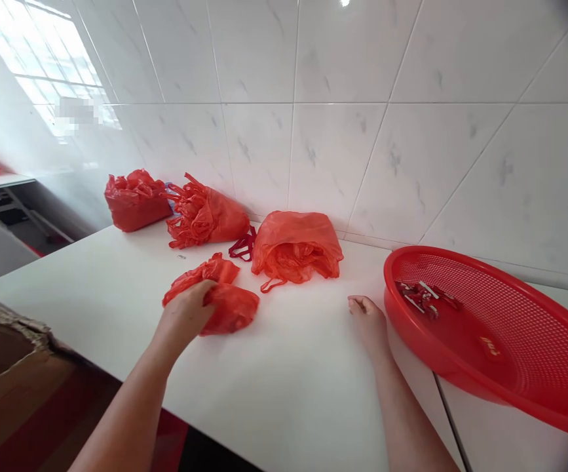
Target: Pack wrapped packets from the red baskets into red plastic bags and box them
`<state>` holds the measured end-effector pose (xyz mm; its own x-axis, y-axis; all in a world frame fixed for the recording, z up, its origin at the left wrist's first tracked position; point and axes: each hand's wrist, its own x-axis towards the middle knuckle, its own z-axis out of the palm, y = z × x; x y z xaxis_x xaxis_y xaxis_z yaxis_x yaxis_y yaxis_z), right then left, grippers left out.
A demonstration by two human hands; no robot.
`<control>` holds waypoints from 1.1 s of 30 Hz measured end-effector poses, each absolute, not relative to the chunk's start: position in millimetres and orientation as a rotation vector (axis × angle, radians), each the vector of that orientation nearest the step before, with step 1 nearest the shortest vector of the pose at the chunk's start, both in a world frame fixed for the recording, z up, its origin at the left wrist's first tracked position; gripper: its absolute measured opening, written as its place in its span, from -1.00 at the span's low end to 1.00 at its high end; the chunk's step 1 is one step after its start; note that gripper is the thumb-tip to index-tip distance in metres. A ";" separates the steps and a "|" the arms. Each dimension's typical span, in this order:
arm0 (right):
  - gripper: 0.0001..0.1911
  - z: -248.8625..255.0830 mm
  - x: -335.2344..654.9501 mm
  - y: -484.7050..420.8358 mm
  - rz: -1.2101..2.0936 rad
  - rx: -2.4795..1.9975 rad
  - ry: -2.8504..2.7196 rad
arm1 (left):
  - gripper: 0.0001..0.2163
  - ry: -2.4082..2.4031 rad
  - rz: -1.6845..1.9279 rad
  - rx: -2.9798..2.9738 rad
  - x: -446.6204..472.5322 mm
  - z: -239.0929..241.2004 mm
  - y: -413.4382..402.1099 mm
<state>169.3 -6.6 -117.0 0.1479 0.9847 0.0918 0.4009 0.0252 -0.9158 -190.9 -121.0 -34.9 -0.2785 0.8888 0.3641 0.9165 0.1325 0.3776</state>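
Left hand (pixel 192 307) is clutching the front red bag (pixel 234 309), probably stopping it sliding; right hand (pixel 369 324) is sitting half-curled by the basket (pixel 418 344), can't tell if it's gripping anything.

Workroom, apparently: tiled wall (pixel 333 154), white worktable (pixel 288 380), red bags (pixel 237 307), plastic basket (pixel 421 344), cardboard box (pixel 23 393).

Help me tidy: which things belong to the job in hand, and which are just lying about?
Likely in the job:
red plastic bag, in left hand
red basket with small items, near right hand

Untouched, apparently lying about:
red bundles near the wall
dark red strap
cardboard box
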 end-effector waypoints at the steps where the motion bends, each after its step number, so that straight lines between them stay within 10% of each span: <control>1: -0.73 -116.9 168.1 -6.5 0.802 -1.541 -1.420 | -0.64 -2.287 -0.841 -1.757 -197.4 -35.9 -119.2; 16: -0.79 -113.2 161.0 -11.0 0.777 -1.541 -1.527 | -0.53 -1.885 -1.120 -2.443 -94.5 -77.8 7.9; 23: -0.73 -114.6 150.1 -11.2 0.687 -1.522 -1.581 | -0.87 -2.097 -1.438 -2.476 -53.8 -96.6 -9.4; 27: -0.37 -111.0 143.7 -15.9 0.784 -1.358 -1.485 | -0.76 -2.201 -2.211 -2.561 -25.9 -89.0 -31.9; 33: -0.45 -103.5 122.6 -31.7 1.078 -1.076 -1.361 | -0.74 -1.911 -3.176 -2.424 -9.9 -78.0 -47.1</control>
<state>122.6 -31.7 -103.5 -0.0511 0.9806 0.1892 0.0403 0.1913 -0.9807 -9.9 -47.1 -78.0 0.1035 0.9907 0.0882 -0.3861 -0.0417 0.9215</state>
